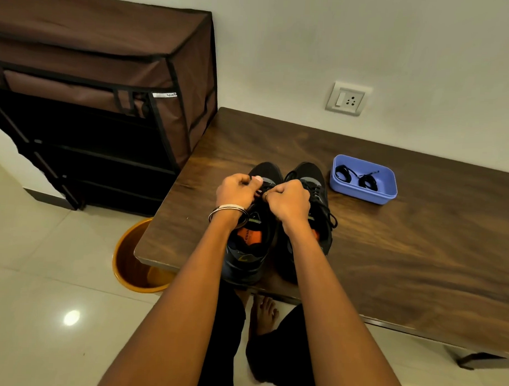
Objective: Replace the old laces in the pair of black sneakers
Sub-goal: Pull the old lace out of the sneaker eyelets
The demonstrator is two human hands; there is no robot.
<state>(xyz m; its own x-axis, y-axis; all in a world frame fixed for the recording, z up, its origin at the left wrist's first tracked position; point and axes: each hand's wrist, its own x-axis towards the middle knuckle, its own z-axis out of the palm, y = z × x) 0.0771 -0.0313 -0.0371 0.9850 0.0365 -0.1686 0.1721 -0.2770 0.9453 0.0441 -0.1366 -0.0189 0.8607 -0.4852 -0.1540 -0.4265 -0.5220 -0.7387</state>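
Two black sneakers stand side by side on the dark wooden table, toes away from me. Over the left sneaker both my hands are curled at its lacing. My left hand and my right hand each pinch the black lace near the upper eyelets. The right sneaker still carries its black lace, tied and hanging over its right side. A blue tray to the right holds two coiled black laces.
A brown fabric shoe rack stands left of the table against the wall. An orange bucket sits on the tiled floor under the table's left corner. A wall socket is behind the table. My bare feet show below the front edge.
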